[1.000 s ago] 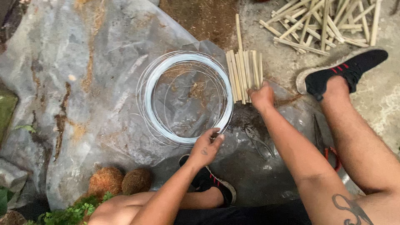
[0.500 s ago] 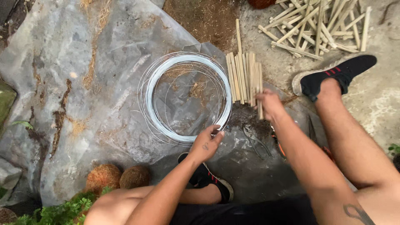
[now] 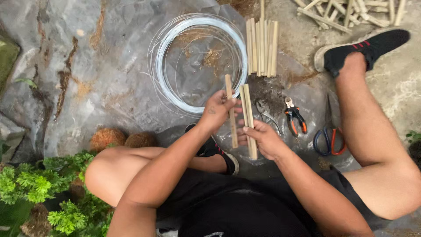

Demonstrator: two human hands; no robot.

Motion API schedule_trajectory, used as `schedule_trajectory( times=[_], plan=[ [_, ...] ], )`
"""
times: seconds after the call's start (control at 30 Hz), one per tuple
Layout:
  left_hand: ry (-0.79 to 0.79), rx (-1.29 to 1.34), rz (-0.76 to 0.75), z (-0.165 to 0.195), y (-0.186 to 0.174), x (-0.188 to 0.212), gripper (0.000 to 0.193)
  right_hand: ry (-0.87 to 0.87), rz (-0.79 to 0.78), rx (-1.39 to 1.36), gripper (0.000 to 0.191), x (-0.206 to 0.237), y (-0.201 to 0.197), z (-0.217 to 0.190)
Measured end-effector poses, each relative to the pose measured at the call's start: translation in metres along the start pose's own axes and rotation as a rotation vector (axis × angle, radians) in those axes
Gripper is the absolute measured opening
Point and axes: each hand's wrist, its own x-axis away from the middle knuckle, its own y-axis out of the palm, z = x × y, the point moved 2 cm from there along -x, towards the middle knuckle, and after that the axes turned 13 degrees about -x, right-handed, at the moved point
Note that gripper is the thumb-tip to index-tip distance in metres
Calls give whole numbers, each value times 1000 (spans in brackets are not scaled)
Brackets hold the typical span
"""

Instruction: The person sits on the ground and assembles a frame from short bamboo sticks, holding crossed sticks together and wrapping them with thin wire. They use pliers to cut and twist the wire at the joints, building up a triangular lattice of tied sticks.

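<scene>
My left hand [image 3: 218, 109] grips one flat bamboo stick [image 3: 230, 109] held upright above the plastic sheet. My right hand [image 3: 263, 138] holds two more bamboo sticks [image 3: 248, 116] side by side, just right of the single one. The three sticks stand nearly parallel and close together between my knees. Behind them lies a coil of white wire [image 3: 199, 61], and to its right a row of bamboo sticks [image 3: 262, 46] rests on the sheet.
Orange-handled pliers [image 3: 294, 115] and blue-and-red scissors [image 3: 326, 136] lie right of my hands, by my right leg [image 3: 368, 127]. A pile of bamboo pieces [image 3: 351, 11] sits at the far right. Two coconut husks [image 3: 120, 139] and green plants [image 3: 39, 193] are at left.
Both hands left the wire coil and the stick row and came together in front of me. They now hold bamboo sticks, one in the left, two in the right.
</scene>
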Motion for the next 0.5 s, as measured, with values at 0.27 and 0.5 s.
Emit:
schedule_trajectory(
  times=[0.27,0.5],
  plan=[
    [34,-125,123,-6,-12,13,34,-47,209,352,36,-8,0,-14],
    [31,-43,201,6,-19,15,29,11,344,730,27,-14,-12,-4]
  ],
)
